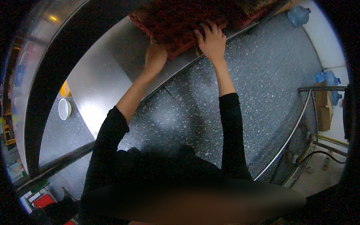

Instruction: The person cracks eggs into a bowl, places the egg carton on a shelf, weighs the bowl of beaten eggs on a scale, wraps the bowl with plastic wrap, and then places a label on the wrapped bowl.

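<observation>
A dark red, rough-textured piece of material (180, 25), too dark to name exactly, lies across the far part of a stainless steel table (104, 67). At its near left corner is my left hand (156, 54), back up; its fingertips are hidden against or under the edge. My right hand (212, 40) rests on the near right part of the red material, fingers spread and bent, close to the table's front edge. Whether either hand grips the material is hard to tell in the dim light.
Speckled floor (191, 101) lies below the table edge. A white bowl (64, 109) and a yellow object (65, 89) are beyond the table at left. A large water bottle (298, 16) stands at upper right, a cardboard box (323, 118) and a metal rail (289, 142) at right.
</observation>
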`<state>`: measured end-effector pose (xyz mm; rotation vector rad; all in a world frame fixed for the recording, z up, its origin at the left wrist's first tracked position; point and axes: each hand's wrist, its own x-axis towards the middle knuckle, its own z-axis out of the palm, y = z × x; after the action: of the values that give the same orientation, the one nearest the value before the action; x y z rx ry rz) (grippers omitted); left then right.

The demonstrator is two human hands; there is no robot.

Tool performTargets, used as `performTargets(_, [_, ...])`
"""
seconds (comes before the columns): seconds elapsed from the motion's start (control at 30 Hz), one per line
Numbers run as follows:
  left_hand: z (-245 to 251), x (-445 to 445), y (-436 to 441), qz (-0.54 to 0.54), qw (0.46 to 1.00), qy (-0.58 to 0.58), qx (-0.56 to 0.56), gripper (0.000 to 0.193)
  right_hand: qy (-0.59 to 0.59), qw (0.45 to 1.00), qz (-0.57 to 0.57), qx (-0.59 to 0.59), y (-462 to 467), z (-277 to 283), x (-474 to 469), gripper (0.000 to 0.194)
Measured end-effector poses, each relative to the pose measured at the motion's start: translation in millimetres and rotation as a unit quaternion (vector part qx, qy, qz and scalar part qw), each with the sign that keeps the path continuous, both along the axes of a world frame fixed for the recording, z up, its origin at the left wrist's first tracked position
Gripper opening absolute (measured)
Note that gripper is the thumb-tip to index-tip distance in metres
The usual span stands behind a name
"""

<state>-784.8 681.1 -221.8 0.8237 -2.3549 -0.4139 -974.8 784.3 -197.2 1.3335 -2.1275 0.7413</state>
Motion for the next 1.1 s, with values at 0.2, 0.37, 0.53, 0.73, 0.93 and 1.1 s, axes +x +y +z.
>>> performTargets(0.2, [-4, -17, 20, 0.000, 0.992, -0.105, 0.073, 0.039, 0.015, 1.000, -0.018, 0.009, 8, 5, -29, 0.035])
performTargets(0.37, [13, -31, 29, 0.003, 0.981, -0.118, 0.155, 0.040, 0.090, 0.996, -0.012, 0.011, 13, -4, -43, 0.033])
performTargets(0.53, [37, -25, 44, 0.005, 0.972, -0.154, 0.175, 0.066, 0.019, 0.999, -0.025, 0.002, 8, -25, -60, 0.039])
performTargets(0.73, [79, 54, 116, -0.084, 0.969, -0.112, 0.203, 0.063, -0.058, 0.998, -0.023, 0.033, 15, -18, -46, 0.044])
performTargets(0.93, [162, 202, 158, -0.424, 0.787, -0.296, 0.335, 0.047, 0.019, 0.998, -0.056, -0.021, 21, -14, 5, 0.042])
performTargets(1.1, [221, 345, 167, -0.421, 0.790, -0.194, 0.400, 0.036, 0.024, 1.000, 0.006, -0.001, 23, 2, 71, 0.054])
